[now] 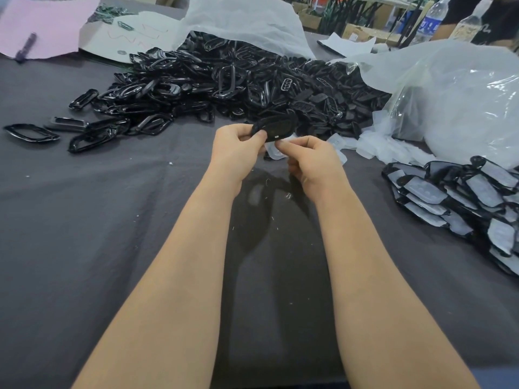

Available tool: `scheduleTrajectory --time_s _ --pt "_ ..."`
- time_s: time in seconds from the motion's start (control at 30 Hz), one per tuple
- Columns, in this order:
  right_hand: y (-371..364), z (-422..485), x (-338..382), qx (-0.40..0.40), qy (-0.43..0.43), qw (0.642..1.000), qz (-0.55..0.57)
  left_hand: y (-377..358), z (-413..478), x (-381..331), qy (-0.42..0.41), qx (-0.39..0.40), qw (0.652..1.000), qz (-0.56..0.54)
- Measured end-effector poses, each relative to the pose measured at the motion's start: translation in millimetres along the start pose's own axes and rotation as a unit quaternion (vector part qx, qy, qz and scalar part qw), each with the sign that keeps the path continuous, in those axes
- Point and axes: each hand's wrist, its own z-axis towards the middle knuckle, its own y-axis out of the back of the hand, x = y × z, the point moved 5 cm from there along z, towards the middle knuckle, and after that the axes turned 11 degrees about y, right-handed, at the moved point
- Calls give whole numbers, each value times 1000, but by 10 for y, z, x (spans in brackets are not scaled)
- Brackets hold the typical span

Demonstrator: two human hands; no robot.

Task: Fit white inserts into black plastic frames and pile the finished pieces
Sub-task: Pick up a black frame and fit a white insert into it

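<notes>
- I am holding one black frame (276,127) up above the table, between my two hands, with its broad face turning toward me.
- My left hand (238,148) is pinching the frame's left end, thumb on top and the other fingers curling underneath.
- My right hand (309,161) is curling around a white insert (276,154), with thumb and forefinger pressing it up against the frame's lower edge; I cannot tell how far it is sitting inside the frame.
- Part of the insert is showing pale just below the frame, in the gap between my hands.
- Just beyond my hands, a big heap of black frames (224,82) is spreading across the table, with a few strays trailing off well to the left of my left hand.
- Loose white inserts (387,147) are lying near my right hand, to its right, spilling from the mouth of a clear plastic bag (463,94).
- The pile of finished pieces (463,197) is lying farther right of my right hand and nearer to me, black rims with white centres overlapping one another.
- A white bag (247,21) is rising behind the heap, far beyond my grip.
- A grey cloth (112,220) is covering the table under my forearms.
- Far off to the left of my left hand, a pink sheet (47,23) is lying with a pen (26,46) on it.
</notes>
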Motion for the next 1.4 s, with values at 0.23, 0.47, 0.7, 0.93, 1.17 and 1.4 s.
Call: scheduleTrajectory --time_s 0.23,0.47,0.7,0.93,1.17,1.4 --pt "-100 -48 -17 30 -84 971 221 -4 -15 -13 20 19 999 -45" --pt "-179 -112 1 32 -134 922 361 -27 -36 -24 33 34 996 -80" --pt "-199 -112 3 24 -133 909 394 -63 -51 -44 29 52 991 -120" --pt "-220 -114 2 16 -125 916 382 -55 -8 -14 30 42 992 -115" --pt "-19 -66 86 -20 -80 915 396 167 121 58 42 -43 986 -158" --pt "64 -36 94 -72 16 995 71 47 95 28 3 -16 993 -117"
